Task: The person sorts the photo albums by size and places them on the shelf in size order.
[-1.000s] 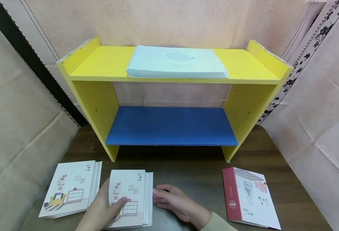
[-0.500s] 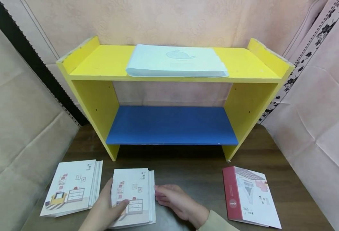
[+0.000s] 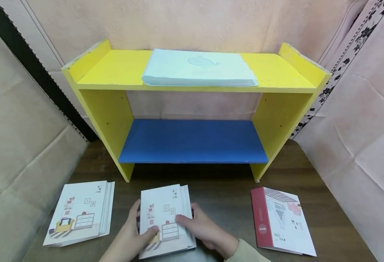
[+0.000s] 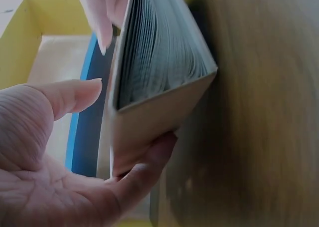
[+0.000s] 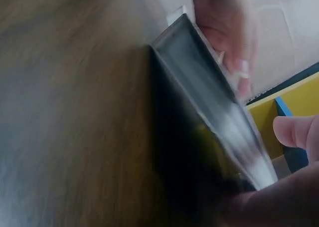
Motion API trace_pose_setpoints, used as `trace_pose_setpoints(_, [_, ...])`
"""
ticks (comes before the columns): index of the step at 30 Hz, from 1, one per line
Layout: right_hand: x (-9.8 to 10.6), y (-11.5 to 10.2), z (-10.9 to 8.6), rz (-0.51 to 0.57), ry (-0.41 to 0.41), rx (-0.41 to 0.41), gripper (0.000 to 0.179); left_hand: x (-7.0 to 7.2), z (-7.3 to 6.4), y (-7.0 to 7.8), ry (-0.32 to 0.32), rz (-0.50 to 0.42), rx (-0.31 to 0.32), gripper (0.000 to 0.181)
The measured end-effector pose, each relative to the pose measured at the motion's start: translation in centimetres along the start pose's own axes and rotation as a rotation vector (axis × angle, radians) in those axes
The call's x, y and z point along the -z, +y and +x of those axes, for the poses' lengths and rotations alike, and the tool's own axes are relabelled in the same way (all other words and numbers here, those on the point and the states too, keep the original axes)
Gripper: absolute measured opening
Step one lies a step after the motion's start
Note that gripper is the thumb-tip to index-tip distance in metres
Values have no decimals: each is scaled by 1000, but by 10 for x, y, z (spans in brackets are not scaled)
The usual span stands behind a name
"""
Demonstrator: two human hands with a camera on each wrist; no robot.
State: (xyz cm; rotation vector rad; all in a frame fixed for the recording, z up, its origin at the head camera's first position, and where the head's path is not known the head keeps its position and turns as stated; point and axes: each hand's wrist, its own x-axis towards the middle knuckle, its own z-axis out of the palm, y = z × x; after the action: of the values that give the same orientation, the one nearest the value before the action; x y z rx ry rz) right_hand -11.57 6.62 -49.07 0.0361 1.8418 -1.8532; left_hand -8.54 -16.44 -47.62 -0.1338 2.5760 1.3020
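A white photo album (image 3: 166, 214) with a room drawing on its cover is between my two hands, in front of the shelf. My left hand (image 3: 134, 229) holds it at the left side, thumb over the cover; in the left wrist view fingers curl under its broad spine (image 4: 149, 122). At the right edge my right hand (image 3: 208, 229) grips it, thumb on the cover. The album's pages (image 4: 164, 47) show edge-on. A matching white album (image 3: 77, 214) lies to the left. Farther right lies an album with a red spine (image 3: 283, 222).
Behind the hands stands a yellow shelf unit (image 3: 107, 123) with a blue lower board (image 3: 193, 142). On its top rests a light blue flat packet (image 3: 198, 69) with a whale drawing. Fabric hangs on both sides of the dark wooden table (image 3: 231, 196).
The held album has shifted right and turned slightly. My left hand moved right with it, and my right thumb has come over its cover. The side albums stay put.
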Motion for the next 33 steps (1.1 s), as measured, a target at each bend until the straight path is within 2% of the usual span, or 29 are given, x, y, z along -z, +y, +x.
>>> trace_pose_setpoints(4, [5, -2, -1, -4, 52, 127, 56, -7, -1, 13, -7, -105, -69, 113])
trace_pose_setpoints(6, [10, -5, -2, -37, 85, 175, 53, -9, -2, 21, -10, -136, -85, 113])
trace_pose_setpoints(12, [34, -18, -7, -9, 105, 259, 50, -14, -1, 38, 11, -242, -137, 104])
trace_pose_setpoints(16, [53, -28, -11, 21, 117, 280, 51, -25, 7, 45, -6, -307, -240, 94])
trace_pose_setpoints(21, [72, -40, -14, 9, 172, 307, 51, -41, 15, 51, -141, -401, -318, 81])
trace_pose_setpoints(23, [78, -45, -14, 11, 191, 310, 51, -46, 17, 55, -171, -426, -335, 76])
trace_pose_setpoints(33, [94, -54, -9, 35, 199, 253, 57, -56, 24, 75, -140, -475, -372, 65])
